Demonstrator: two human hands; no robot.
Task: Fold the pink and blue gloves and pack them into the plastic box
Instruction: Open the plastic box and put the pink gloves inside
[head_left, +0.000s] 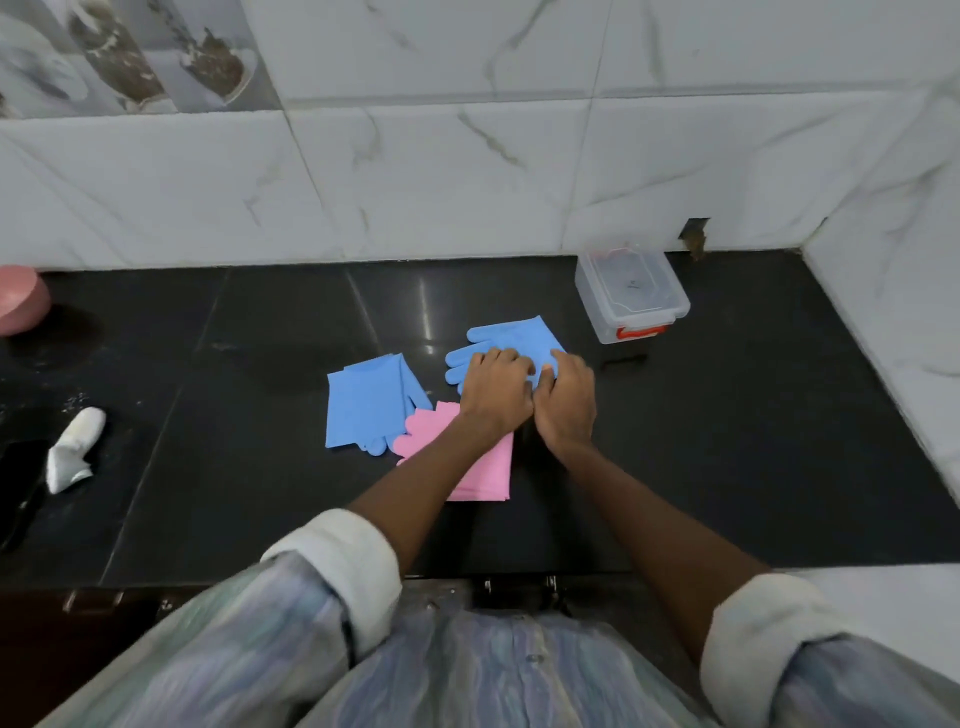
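— Which step is this?
— Folding: the left hand (496, 392) and right hand (566, 402), fingers curled, pinch the blue glove (511, 338) mid-worktop (727, 441). Next, I'd guess, crease it flat.
— The count?
— Two blue; the other (366, 405) lies at nine o'clock. At least one pink glove (480, 470) at six. One plastic box (631, 293), two o'clock.

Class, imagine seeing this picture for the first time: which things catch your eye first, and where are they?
Both hands, left hand and right hand, work a bright blue rubber glove mid-counter. Another flat blue glove lies to its left, pink rubber gloves nearer the person. A clear plastic box with red latch stands by the wall.
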